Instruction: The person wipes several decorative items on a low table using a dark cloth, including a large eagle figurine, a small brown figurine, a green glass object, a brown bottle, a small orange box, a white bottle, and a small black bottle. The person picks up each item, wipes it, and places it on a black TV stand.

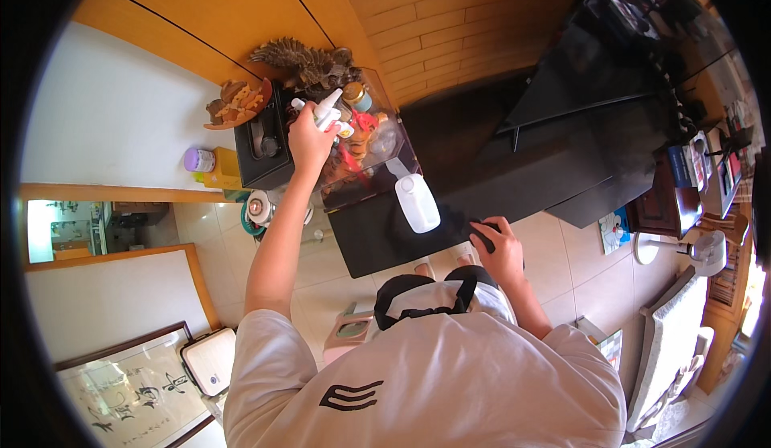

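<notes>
My left hand (310, 137) is closed around small white plastic bottles; one with a tapered nozzle (328, 104) points up and away. It is over a clear display case (385, 110), beside a black box (263, 140). Inside the case I see a striped tiger figurine (360, 145) with red ribbon. Down by the front edge of the black cabinet (367, 240), my right hand (503, 252) grips a small dark object (482, 237), partly covered by the fingers. A white translucent plastic bottle (417, 204) is on the cabinet between my hands.
Behind the case is a carved eagle figure (310, 65); a jar with a gold lid (357, 95) is near it. A large television (590, 68) stands on the right of the cabinet. A pink bin-like container (346, 333) is on the tiled floor by my legs.
</notes>
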### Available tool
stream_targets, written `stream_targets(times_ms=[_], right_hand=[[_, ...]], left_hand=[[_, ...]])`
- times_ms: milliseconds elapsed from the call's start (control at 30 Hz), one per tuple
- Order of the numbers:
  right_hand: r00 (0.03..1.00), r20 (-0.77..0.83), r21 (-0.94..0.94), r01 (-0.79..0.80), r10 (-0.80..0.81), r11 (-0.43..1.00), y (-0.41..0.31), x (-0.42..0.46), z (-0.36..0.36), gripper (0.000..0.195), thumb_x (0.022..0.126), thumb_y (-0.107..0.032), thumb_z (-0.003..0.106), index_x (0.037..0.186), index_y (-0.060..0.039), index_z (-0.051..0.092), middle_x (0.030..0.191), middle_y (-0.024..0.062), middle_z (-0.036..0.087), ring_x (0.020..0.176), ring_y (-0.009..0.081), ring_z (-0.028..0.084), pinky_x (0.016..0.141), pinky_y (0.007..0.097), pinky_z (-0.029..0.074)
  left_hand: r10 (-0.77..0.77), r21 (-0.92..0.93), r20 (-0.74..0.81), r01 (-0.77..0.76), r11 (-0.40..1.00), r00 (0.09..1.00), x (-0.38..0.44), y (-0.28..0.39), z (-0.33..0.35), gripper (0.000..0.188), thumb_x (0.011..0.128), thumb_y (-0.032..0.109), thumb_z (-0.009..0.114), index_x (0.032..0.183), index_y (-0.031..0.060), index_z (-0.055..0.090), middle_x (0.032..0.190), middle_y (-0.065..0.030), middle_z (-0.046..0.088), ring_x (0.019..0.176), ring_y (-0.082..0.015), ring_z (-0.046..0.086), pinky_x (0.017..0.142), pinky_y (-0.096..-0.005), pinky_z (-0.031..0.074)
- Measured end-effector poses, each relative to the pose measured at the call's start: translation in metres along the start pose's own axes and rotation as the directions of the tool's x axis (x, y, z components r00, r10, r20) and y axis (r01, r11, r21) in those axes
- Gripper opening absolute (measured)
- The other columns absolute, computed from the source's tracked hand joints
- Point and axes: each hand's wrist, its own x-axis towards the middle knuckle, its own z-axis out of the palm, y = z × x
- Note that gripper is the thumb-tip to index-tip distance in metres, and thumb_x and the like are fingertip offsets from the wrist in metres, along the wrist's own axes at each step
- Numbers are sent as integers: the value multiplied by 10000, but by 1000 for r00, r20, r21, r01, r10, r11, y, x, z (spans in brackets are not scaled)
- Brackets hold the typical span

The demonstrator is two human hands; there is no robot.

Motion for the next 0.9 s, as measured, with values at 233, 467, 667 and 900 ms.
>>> stream_targets(times_ms=[233, 467, 667, 900], right_hand=[[1000, 8, 0, 4, -4, 1000, 1, -4, -7, 212, 872, -189, 731, 1068, -112, 760, 1083, 90, 642, 691, 280, 696, 663, 369, 565], [1000, 10, 0, 17, -17, 1000, 2, -7, -11, 216, 879, -185, 728, 1076, -101, 756, 1085, 93, 638, 622, 259, 693, 653, 356, 563], [1000, 6, 5, -1, 1, 1000, 1, -11, -17, 211, 884, -183, 725, 1077, -104, 756, 1089, 90, 637, 626, 259, 699, 661, 351, 565], [1000, -7, -8, 6, -6, 1000, 5, -14, -18, 209, 881, -184, 728, 1072, -104, 757, 1083, 91, 637, 653, 268, 701, 662, 358, 565]], left_hand=[[23, -37, -22, -23, 999, 1000, 0, -1, -4, 456, 684, 169, 858, 1039, 52, 597, 943, -197, 703, 916, -415, 671, 754, -466, 532], [6, -27, -38, -7, 1000, 999, 3, -1, -3, 423, 690, 161, 849, 1008, 50, 592, 929, -192, 701, 911, -416, 668, 749, -466, 532], [26, 2, -26, -26, 1000, 999, 3, -7, -3, 430, 692, 162, 845, 1026, 49, 599, 937, -194, 702, 917, -411, 671, 755, -463, 534], [5, 28, -4, -5, 1000, 1000, 4, -11, -6, 457, 691, 157, 846, 1062, 39, 606, 971, -201, 704, 934, -410, 675, 770, -455, 538]])
